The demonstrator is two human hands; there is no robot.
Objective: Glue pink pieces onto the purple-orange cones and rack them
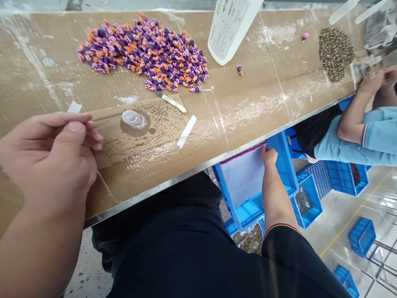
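My left hand (52, 153) hovers over the near left of the cardboard-covered table (254, 107), fingers pinched on a small white paper strip (74, 107). My right hand (268, 155) reaches down past the table edge and grips the top of a white sheet (245, 178) that carries a row of purple and pink pieces (245, 152), inside a blue crate (283, 165). A big heap of purple, pink and orange pieces (149, 51) lies at the far middle of the table.
A cardboard pad (136, 132) bears clear round discs (135, 118); a small knife (172, 102) and a white strip (186, 131) lie near it. A white bottle (231, 27) stands at the back. Another person's arms (356, 111) work by a dark heap (336, 51). More blue crates (347, 178) sit below.
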